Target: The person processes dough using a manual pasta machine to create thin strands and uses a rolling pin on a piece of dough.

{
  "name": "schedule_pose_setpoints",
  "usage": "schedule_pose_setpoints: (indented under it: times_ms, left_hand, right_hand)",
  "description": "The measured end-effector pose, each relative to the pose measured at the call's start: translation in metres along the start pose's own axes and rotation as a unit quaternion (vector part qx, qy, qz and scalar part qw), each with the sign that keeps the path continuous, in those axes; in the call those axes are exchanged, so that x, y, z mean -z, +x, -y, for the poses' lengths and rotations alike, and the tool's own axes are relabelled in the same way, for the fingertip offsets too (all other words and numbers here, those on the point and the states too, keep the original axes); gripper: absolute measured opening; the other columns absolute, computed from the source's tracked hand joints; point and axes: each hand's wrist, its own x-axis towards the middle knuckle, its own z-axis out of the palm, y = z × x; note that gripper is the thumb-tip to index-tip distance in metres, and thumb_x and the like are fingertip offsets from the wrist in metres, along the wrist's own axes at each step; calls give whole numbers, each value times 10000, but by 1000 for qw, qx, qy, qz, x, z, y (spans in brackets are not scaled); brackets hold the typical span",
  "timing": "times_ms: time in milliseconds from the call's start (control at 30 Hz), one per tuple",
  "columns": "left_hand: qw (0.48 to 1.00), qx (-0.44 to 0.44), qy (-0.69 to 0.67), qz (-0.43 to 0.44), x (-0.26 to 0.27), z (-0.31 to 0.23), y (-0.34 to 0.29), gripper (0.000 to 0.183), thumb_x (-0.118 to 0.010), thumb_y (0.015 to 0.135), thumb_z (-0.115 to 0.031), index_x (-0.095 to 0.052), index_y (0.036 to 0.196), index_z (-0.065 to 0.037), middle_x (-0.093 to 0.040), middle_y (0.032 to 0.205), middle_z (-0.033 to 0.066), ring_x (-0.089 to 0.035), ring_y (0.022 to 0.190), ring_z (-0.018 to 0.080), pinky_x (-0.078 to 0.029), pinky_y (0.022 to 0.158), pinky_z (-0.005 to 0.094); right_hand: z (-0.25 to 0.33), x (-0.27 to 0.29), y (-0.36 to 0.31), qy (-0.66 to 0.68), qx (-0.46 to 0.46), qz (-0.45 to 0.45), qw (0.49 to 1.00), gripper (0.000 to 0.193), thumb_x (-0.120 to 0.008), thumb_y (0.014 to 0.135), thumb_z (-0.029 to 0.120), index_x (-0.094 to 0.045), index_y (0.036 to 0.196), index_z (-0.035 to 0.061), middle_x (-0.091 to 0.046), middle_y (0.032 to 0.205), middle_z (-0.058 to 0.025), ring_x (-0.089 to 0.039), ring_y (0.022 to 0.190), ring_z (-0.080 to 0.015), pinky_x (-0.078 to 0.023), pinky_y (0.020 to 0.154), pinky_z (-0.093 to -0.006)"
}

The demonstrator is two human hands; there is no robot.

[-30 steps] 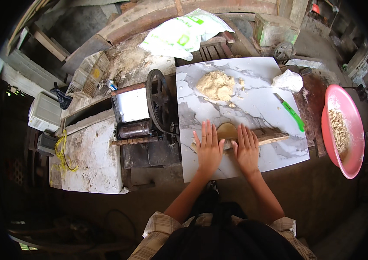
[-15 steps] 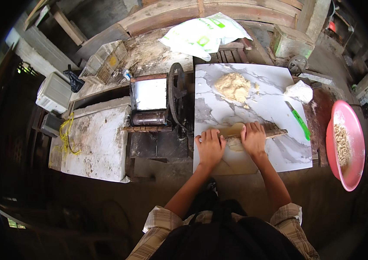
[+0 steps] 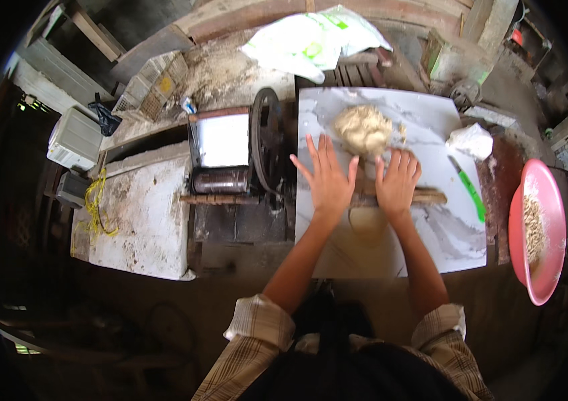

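My left hand (image 3: 328, 182) lies with fingers spread and stretched forward over a wooden rolling pin (image 3: 429, 196). Beside it, my right hand (image 3: 397, 186) is flat too, its palm on the pin and its fingers out straight. Much of the pin is hidden under both hands. Nearer to me, a thin flattened piece of dough (image 3: 368, 224) lies on the marble-patterned board (image 3: 441, 240). Just beyond my fingertips sits a lumpy mound of dough (image 3: 363, 127), with small crumbs at its right side. A green-handled knife (image 3: 471, 194) rests to the right of the pin.
A white plastic bag (image 3: 470, 140) lies at the board's right edge. Further right, a pink basin (image 3: 551, 247) holds small pale strips. On the left stands a roller machine with a large wheel (image 3: 267, 140). A white-and-green sack (image 3: 317, 43) lies behind the board.
Both hands have pushed forward, carrying the rolling pin away from me toward the dough mound. My fingers have gone from curled over the pin to stretched out, uncovering the flattened dough.
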Motion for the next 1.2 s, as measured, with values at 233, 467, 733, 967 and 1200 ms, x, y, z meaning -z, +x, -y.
schedule_pose_setpoints:
  times_ms: [233,467,733,967,1200]
  left_hand:
    - [998,-10,9,65,4,4,-55,695,-480,934,-410,-323,1362,115,-426,1390,214,-245,1394,343,-110,1111,591]
    - [998,-35,19,43,7,6,-46,659,-476,939,-380,-353,1354,115,-401,1411,224,-242,1397,346,-101,1105,606]
    - [997,-28,19,67,-16,13,-7,631,-421,963,-373,-352,1351,120,-378,1422,233,-202,1411,339,-72,1112,599]
    - [993,-61,24,102,15,9,-61,596,-426,957,-327,-361,1345,120,-377,1419,238,-263,1391,322,-94,1120,579]
    - [998,-44,12,52,-23,10,6,587,-422,959,-316,-365,1338,128,-373,1418,247,-247,1396,328,-99,1117,582]
  right_hand:
    - [-2,22,-34,-4,43,68,997,518,-458,942,358,-419,1326,12,-471,1335,-146,-306,1358,-301,-179,1102,-533]
    - [3,29,-29,-1,13,55,998,536,-451,947,361,-387,1350,13,-400,1407,-152,-226,1399,-317,-140,1113,-543]
    - [3,-2,-16,3,-112,57,992,560,-435,957,336,-335,1383,-15,-413,1404,-172,-282,1374,-327,-179,1107,-543]
    - [-4,34,-60,12,-27,146,989,625,-410,974,320,-208,1447,-34,-401,1428,-172,-292,1382,-281,-131,1134,-520]
    - [-6,-11,7,-28,-90,53,994,579,-365,984,349,-304,1403,-46,-391,1436,-182,-250,1402,-286,-122,1137,-515]
